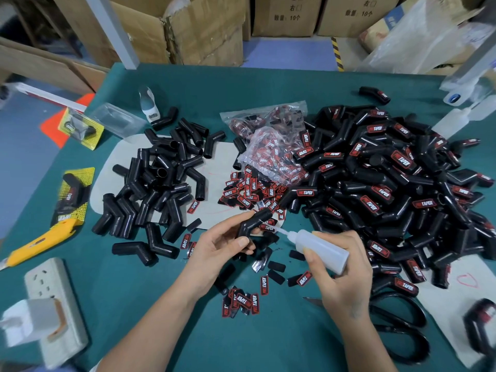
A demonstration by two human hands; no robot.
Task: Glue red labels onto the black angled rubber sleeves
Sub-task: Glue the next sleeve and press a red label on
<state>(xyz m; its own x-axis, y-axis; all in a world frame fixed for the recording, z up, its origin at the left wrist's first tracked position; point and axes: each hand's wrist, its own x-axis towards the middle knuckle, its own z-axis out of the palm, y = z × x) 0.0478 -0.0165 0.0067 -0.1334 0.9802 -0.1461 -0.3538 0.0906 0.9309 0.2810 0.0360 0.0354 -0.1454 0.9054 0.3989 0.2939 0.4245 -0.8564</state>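
My left hand (222, 244) grips a black angled rubber sleeve (253, 221) above the green table. My right hand (341, 269) holds a translucent glue bottle (319, 247), its thin nozzle pointing left and touching the sleeve. A pile of plain black sleeves (158, 183) lies to the left. At the right is a big heap of labelled sleeves (389, 183). Loose red labels (249, 191) are scattered in the middle, spilling from a clear bag (273, 157). More labels (243, 302) lie near my wrists.
A yellow utility knife (43, 241) and a white power strip (51, 304) are at the left. Black scissors (397, 318) lie at the lower right. Another glue bottle (453, 122) sits at the far right. Cardboard boxes (204, 30) stand behind the table.
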